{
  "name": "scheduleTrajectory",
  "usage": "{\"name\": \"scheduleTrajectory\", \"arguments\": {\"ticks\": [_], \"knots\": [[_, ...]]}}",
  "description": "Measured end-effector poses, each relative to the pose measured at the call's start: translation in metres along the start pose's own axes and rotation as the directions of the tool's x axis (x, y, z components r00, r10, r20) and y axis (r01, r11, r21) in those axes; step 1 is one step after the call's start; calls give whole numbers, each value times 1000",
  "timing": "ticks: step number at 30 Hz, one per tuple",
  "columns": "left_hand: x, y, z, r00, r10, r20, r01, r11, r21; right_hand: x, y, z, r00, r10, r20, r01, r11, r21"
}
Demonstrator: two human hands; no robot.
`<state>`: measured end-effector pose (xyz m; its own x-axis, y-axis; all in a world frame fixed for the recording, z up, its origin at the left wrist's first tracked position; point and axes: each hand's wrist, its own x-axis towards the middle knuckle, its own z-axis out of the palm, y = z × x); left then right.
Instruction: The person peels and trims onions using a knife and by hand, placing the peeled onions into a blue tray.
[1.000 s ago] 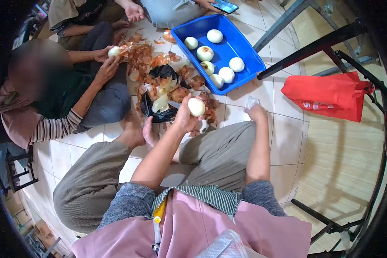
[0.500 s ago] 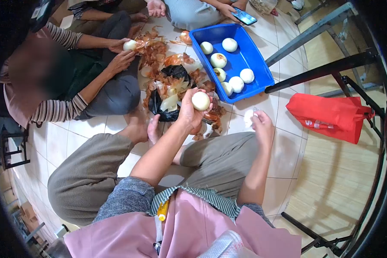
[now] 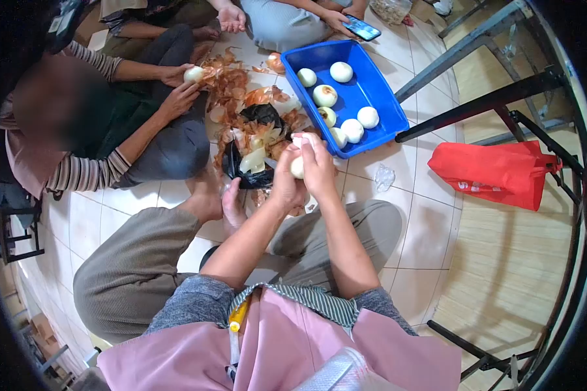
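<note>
A peeled white onion is in my left hand, whose fingers curl around it from below. My right hand closes over the same onion from the right, covering much of it. A small white patch shows at the right fingertips; I cannot tell whether it is tissue or part of the onion. Just beyond both hands, brown onion skins and a black plastic bag lie in a heap. The blue tub behind my right hand holds several peeled onions.
On the left a co-worker holds another peeled onion. Someone at the back has a phone. Crumpled clear plastic lies on the tiles, left of a red bag. Black metal legs stand at the right.
My right hand has come left from beside the clear plastic and now meets the left hand at the onion. The clear plastic stays on the floor.
</note>
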<state>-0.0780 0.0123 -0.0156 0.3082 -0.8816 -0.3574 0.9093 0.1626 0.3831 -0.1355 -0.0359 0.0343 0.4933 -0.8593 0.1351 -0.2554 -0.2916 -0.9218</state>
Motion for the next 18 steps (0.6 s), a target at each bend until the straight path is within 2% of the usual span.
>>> {"name": "scheduleTrajectory", "arguments": {"ticks": [1, 3, 4, 5, 7, 8, 9, 11, 13, 14, 15, 16, 17, 18], "knots": [[2, 2, -3, 999, 27, -34, -29, 996, -83, 7, 10, 0, 994, 99, 41, -105, 975, 195], [3, 15, -10, 998, 5, 69, 7, 987, -160, 20, 36, 5, 952, 251, 178, -307, 781, 543], [5, 22, -14, 984, -10, 176, 42, 983, -176, 23, 23, -9, 917, 320, 239, -396, 657, 641], [10, 25, -16, 989, 0, 147, 27, 984, -176, 21, 14, -15, 908, 355, 221, -403, 603, 689], [15, 33, -14, 997, 11, 81, 3, 985, -175, 8, -7, -5, 992, 75, 105, -120, 834, 539], [14, 32, -8, 997, 31, 69, -21, 990, -136, -6, -5, 4, 978, -190, 81, 171, 964, 202], [3, 39, -3, 985, -19, 169, 57, 972, -226, -13, -33, 0, 928, -298, 226, 357, 886, -297], [10, 34, -13, 994, 77, 81, -70, 994, -85, -13, -27, 10, 945, -326, 30, 320, 900, -295], [5, 34, -3, 986, 138, 90, -132, 988, -77, 5, -4, 6, 997, -63, 46, 72, 973, -219], [2, 35, 3, 982, 167, 94, -161, 985, -69, 9, -4, -2, 988, -5, 153, 19, 996, -90], [1, 36, 6, 978, 174, 119, -159, 980, -124, 13, 0, -2, 987, 53, 151, -87, 970, 227], [0, 37, 9, 973, 183, 143, -156, 971, -179, 16, 5, -1, 980, 107, 169, -180, 836, 519], [1, 38, 11, 966, 195, 168, -153, 960, -235, 20, 9, 0, 968, 148, 203, -251, 609, 752], [4, 41, 10, 967, 165, 192, -110, 957, -268, 20, 5, -3, 969, 154, 193, -246, 549, 799]]}}
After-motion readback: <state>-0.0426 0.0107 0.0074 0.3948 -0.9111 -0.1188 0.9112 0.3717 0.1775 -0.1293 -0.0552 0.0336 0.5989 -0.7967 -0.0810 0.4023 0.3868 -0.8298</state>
